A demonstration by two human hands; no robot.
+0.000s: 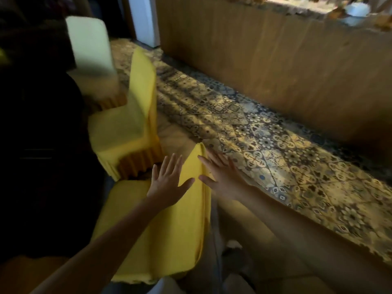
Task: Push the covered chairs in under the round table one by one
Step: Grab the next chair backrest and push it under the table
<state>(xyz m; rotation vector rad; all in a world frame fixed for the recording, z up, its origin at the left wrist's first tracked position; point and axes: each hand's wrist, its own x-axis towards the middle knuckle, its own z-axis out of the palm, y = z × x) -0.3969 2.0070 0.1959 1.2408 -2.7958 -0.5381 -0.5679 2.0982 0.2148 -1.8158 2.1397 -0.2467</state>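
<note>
A chair in a yellow cover [180, 225] stands directly below me, its backrest towards me. My left hand [167, 179] is spread flat over the top of that backrest, fingers apart. My right hand [220, 172] is spread at the backrest's right edge; whether it touches the cloth I cannot tell. Further on stands a second yellow-covered chair [129, 124], and behind it a pale-covered chair [91, 47]. The round table [42, 158] is a very dark mass on the left, its edge hard to make out.
A patterned carpet [275, 149] runs along the right of the chairs. A wooden panelled counter [275, 56] closes off the far right side. A white door frame [144, 18] stands at the back. The view is blurred and dim.
</note>
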